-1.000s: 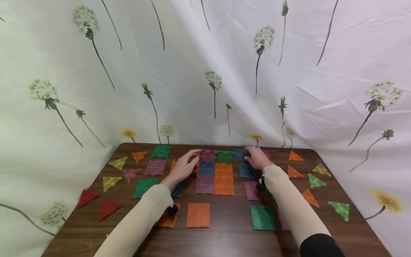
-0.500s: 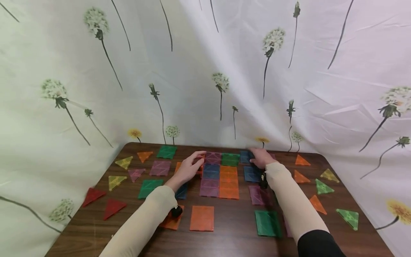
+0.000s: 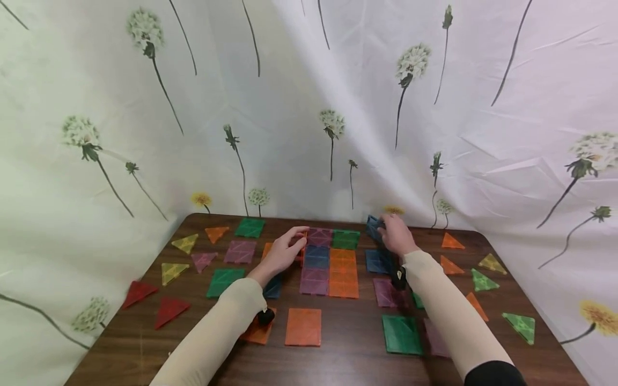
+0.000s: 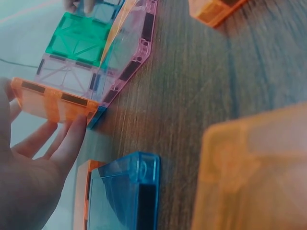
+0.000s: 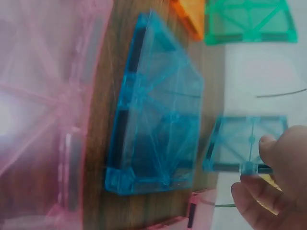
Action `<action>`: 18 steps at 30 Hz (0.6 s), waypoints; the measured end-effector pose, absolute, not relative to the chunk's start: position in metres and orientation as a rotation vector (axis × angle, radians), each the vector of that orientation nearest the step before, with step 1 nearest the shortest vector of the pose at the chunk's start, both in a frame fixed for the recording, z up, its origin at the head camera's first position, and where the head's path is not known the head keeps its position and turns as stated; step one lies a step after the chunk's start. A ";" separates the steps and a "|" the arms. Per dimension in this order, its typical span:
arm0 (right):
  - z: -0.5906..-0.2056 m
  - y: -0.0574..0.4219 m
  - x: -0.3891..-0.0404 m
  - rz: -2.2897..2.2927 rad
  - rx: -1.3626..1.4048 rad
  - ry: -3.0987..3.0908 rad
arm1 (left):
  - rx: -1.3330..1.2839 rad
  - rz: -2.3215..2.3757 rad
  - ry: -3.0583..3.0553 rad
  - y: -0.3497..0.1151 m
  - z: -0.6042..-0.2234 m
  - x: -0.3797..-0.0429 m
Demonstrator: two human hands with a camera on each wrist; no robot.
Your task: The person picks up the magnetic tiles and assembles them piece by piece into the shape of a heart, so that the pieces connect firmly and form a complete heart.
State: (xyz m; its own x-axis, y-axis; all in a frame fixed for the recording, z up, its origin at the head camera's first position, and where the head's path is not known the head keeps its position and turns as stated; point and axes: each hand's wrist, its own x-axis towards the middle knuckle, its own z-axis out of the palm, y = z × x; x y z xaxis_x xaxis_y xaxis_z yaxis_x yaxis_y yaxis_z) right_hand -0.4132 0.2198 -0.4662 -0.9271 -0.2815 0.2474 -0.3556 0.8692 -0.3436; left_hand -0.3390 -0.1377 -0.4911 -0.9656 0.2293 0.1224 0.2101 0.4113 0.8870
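My left hand (image 3: pixel 282 252) pinches an orange square magnetic tile (image 4: pixel 55 105) that stands upright at the left edge of a joined block. Flat in that block lie a blue tile (image 3: pixel 317 257), a purple tile (image 3: pixel 315 281) and orange tiles (image 3: pixel 344 273). Upright along its back edge are a purple tile (image 3: pixel 319 237) and a green tile (image 3: pixel 345 239). At the back right, my right hand (image 3: pixel 398 236) pinches a clear blue square tile (image 5: pixel 235 143) between thumb and fingers. That tile is tilted up, apart from the green one.
Another blue tile (image 3: pixel 378 261) lies flat below the right hand, with a purple tile (image 3: pixel 386 293) and a green tile (image 3: pixel 402 335) nearer. A loose orange tile (image 3: pixel 303 327) lies in front. Triangles, such as a red one (image 3: pixel 171 312), line both sides. A flowered cloth (image 3: pixel 289 107) hangs behind.
The right hand has raised the blue tile from lying at the table's back edge to a tilted position. The left hand stays at the orange tile. The head view has shifted slightly.
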 end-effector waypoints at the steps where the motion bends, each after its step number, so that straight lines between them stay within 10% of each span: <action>1: -0.464 0.221 -0.410 0.590 0.497 -2.839 | 0.406 1.648 2.621 -0.138 -0.492 -0.339; 18: -0.447 0.224 -0.344 0.861 0.554 -2.728 | 0.437 1.670 2.613 -0.138 -0.494 -0.340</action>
State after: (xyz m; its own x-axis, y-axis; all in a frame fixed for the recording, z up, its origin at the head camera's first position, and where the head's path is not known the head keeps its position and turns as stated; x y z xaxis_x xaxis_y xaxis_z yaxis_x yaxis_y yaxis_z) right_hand -0.3443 0.2242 -0.4472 -0.9027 -0.2849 0.3224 -0.4183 0.7563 -0.5030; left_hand -0.3403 -0.1385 -0.4936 -0.9610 0.2385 0.1401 0.2273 0.3924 0.8913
